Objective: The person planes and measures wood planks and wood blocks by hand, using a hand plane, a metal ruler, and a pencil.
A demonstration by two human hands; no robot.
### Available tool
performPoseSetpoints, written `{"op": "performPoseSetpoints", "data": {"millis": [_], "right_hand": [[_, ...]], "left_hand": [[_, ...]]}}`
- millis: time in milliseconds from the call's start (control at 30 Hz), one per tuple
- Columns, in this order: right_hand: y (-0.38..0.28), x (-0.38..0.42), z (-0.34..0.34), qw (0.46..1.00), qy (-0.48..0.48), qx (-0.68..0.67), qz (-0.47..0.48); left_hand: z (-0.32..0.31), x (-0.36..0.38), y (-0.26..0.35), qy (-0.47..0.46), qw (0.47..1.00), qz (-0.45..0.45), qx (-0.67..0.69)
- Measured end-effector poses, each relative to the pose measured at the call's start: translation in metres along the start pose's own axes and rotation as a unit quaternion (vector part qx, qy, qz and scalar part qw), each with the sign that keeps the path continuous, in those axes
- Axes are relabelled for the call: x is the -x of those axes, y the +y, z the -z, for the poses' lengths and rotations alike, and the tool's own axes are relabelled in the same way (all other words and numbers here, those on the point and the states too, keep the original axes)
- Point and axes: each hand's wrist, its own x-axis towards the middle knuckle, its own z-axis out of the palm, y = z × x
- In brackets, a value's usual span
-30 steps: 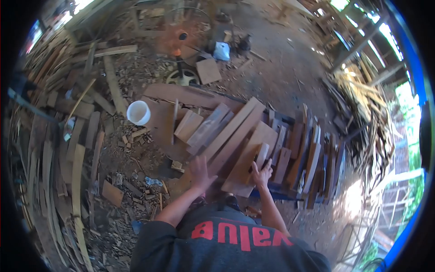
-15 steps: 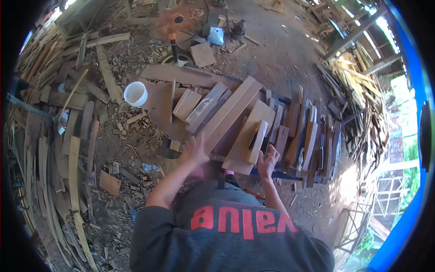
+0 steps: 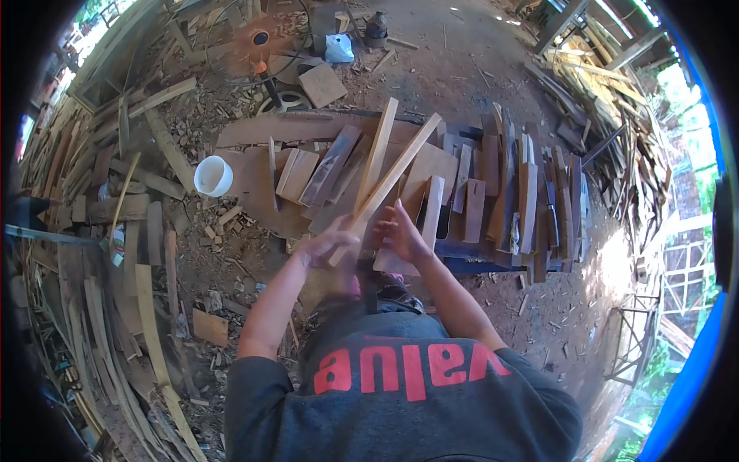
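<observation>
Two long pale wood strips [image 3: 402, 165] splay apart into a narrow V above the workbench, crossing near their lower part. My left hand [image 3: 329, 242] is closed around their near end. Just right of the strips, my right hand [image 3: 402, 236] has its fingers spread, with nothing in it. Close by that hand, a short pale wood block [image 3: 433, 208] leans over a wide flat board [image 3: 428, 171]. To the left of the strips lie a dark wood piece [image 3: 331, 165] and a lighter wood block [image 3: 297, 175].
Several wood pieces [image 3: 504, 181] stand in a row along the bench's right side. A white bucket [image 3: 213, 176] sits at the left. A fan [image 3: 260, 38] stands beyond the bench. Long offcuts [image 3: 154, 331] and scraps cover the ground at left, and stacked wood [image 3: 616, 100] lines the right.
The long strips, lying side by side before, are now raised and spread apart in my left hand. My right hand has moved left from the short block toward them. The view has shifted slightly.
</observation>
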Motion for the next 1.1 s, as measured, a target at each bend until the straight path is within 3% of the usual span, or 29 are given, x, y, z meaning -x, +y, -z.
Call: {"op": "performPoseSetpoints", "data": {"millis": [67, 100, 133, 200, 267, 333, 400, 467, 567, 633, 700, 800, 833, 867, 933, 1100], "right_hand": [[-0.015, -0.013, -0.008, 1.0, -0.002, -0.011, -0.001], [-0.017, -0.036, 0.008, 0.994, -0.093, -0.032, -0.056], [-0.014, -0.053, 0.015, 0.993, -0.097, -0.038, -0.058], [-0.012, -0.077, 0.017, 1.0, -0.011, 0.016, 0.0], [-0.02, -0.072, 0.007, 1.0, -0.003, -0.01, 0.01], [-0.022, -0.073, 0.01, 1.0, 0.005, 0.015, 0.0], [-0.029, -0.067, 0.009, 1.0, 0.006, -0.003, -0.015], [-0.033, -0.06, 0.01, 0.999, 0.006, 0.046, -0.024], [-0.053, -0.045, 0.008, 0.996, -0.025, 0.065, -0.046], [-0.051, -0.059, 0.02, 0.996, -0.027, 0.079, -0.043], [-0.049, -0.063, 0.025, 0.994, -0.035, 0.092, -0.04], [-0.057, -0.053, 0.018, 0.996, -0.021, 0.064, -0.062], [-0.056, -0.055, 0.017, 0.994, -0.008, 0.09, -0.063], [-0.054, -0.057, 0.017, 0.991, 0.005, 0.116, -0.064], [-0.036, -0.074, 0.023, 0.99, 0.003, 0.129, -0.065], [-0.008, -0.089, 0.014, 0.983, 0.016, 0.171, -0.058]], "left_hand": [[-0.011, -0.003, -0.001, 0.002, 1.0, -0.007, -0.008], [-0.016, -0.004, -0.002, 0.002, 1.0, -0.018, -0.011], [-0.02, -0.005, -0.005, 0.007, 1.0, -0.014, -0.015], [-0.025, -0.009, -0.01, 0.025, 1.0, -0.016, -0.007], [-0.029, -0.012, -0.019, 0.02, 0.999, -0.029, -0.005], [-0.023, -0.017, -0.031, 0.008, 0.98, 0.05, 0.194], [-0.028, -0.018, -0.036, 0.004, 0.989, 0.035, 0.142], [-0.029, -0.02, -0.042, 0.062, 0.983, 0.139, 0.105], [-0.026, -0.033, -0.054, 0.079, 0.98, 0.145, 0.109], [-0.039, -0.033, -0.036, 0.07, 0.977, 0.139, 0.145], [-0.061, -0.021, -0.008, 0.138, 0.972, 0.115, 0.151], [-0.007, -0.023, -0.035, 0.184, 0.978, 0.09, 0.04], [-0.018, -0.014, -0.009, 0.204, 0.962, 0.148, 0.102], [-0.015, -0.009, 0.001, 0.206, 0.962, 0.151, 0.099], [-0.005, 0.001, 0.023, 0.047, 0.951, 0.16, 0.261], [-0.012, 0.004, 0.043, 0.126, 0.966, 0.162, 0.159]]}}
